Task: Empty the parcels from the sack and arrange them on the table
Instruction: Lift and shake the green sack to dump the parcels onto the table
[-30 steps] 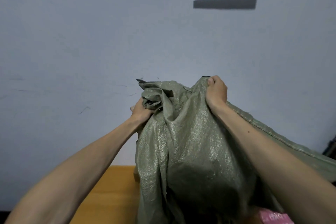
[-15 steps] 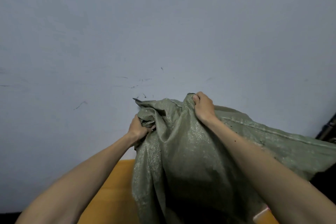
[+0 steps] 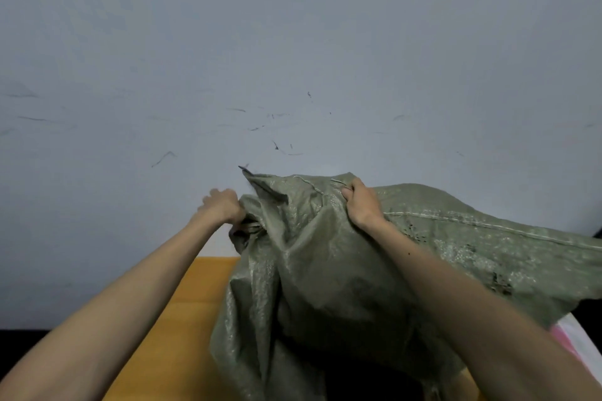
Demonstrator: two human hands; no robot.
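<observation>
A green woven sack (image 3: 325,270) hangs upended over the wooden table (image 3: 182,309), its sewn bottom edge uppermost. My left hand (image 3: 223,208) grips a bunched corner of it on the left. My right hand (image 3: 361,205) grips the bottom seam near the middle. The sack drapes down and to the right, hiding whatever lies under it. A pink and white parcel (image 3: 576,342) shows at the lower right edge, just below the sack's hem.
A pale wall (image 3: 293,58) with dark scuff marks stands close behind the table. The table's far edge meets it to the left of the sack. Dark floor (image 3: 19,335) shows at the lower left.
Both hands have come down with the sack, and the view has tilted so the paper sign on the wall is gone. The sack spreads further to the right.
</observation>
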